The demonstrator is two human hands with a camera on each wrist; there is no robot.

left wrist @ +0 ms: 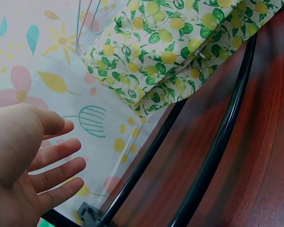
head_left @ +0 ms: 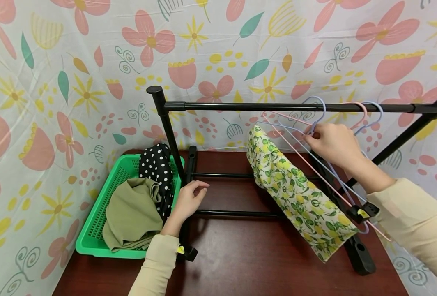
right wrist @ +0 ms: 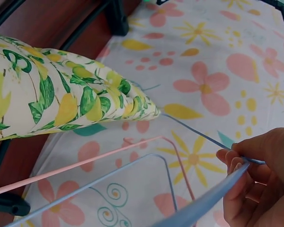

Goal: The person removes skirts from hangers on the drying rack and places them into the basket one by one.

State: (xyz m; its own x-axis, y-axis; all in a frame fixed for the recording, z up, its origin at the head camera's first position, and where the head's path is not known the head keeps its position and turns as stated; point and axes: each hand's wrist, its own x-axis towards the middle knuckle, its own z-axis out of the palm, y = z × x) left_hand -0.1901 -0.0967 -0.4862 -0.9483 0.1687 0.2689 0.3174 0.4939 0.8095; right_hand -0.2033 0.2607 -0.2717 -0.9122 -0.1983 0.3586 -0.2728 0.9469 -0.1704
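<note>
My right hand (head_left: 334, 144) pinches a lavender clothes hanger (head_left: 323, 109) just below its hook, at the black top bar (head_left: 237, 106) of a rack. A folded lemon-print cloth (head_left: 296, 191) hangs slanting from this hanger, its lower end toward the front right. In the right wrist view, thumb and fingertips meet on the hanger's wire (right wrist: 199, 131). My left hand (head_left: 190, 199) holds nothing and hovers beside the rack's left post, fingers loosely bent. The left wrist view shows that hand (left wrist: 33, 161) with its fingers apart, away from the cloth (left wrist: 165, 47).
A pink hanger (head_left: 362, 115) and another lavender hanger (head_left: 379, 113) hang further right on the bar. At left, a green basket (head_left: 89, 234) holds an olive cloth (head_left: 133, 213) and a black polka-dot cloth (head_left: 155, 164). Two lower bars (head_left: 237, 213) cross the brown table (head_left: 240, 255).
</note>
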